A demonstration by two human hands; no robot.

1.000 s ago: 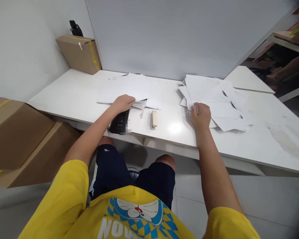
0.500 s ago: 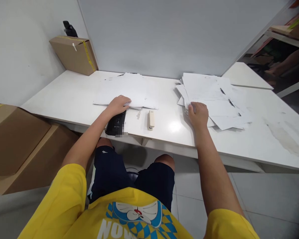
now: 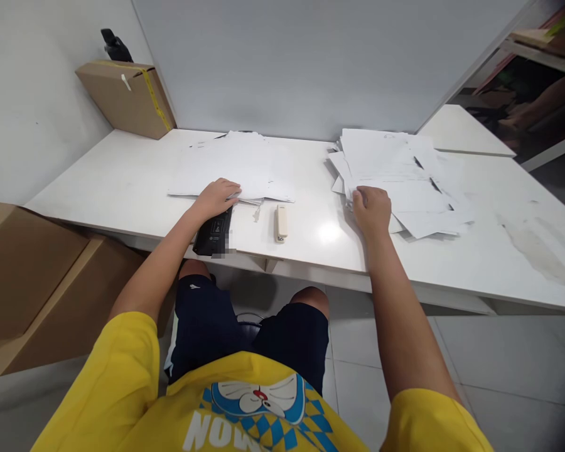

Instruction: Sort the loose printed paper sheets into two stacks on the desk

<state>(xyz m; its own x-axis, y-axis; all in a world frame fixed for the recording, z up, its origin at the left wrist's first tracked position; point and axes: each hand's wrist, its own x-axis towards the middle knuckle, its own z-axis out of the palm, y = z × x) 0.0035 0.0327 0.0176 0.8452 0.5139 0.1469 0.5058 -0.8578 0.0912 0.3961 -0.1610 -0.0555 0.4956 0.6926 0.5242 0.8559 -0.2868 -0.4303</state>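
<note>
White table (image 3: 98,188) across the view. Cardboard boxes (image 3: 32,270) low at the left, beside it. Taped carton (image 3: 117,94) at the far left corner, well apart from the work.

Right paper pile (image 3: 390,166): fanned, ragged, sheets askew, no single long axis. Left paper pile (image 3: 235,163): lower, tidier, long axis sideways, roughly along the front edge.

Right hand (image 3: 374,210) at the near-left edge of the right paper pile, clearly the nearer hand; bulk of the sheets ahead and to the right of the fingers. Fingers curled, thumb leftmost; cannot tell any firm pinch. Left hand (image 3: 216,199) at the near edge of the left paper pile, sheets ahead and to both sides. Fingers together, bent over the edge; undersides hidden, cannot tell the grip.

Black flat item (image 3: 211,232) just below the left hand, near the front edge: in the way of any straight pull bodyward. Cream stapler (image 3: 281,223) between both hands, nearer the left, long axis pointing away from the body.
</note>
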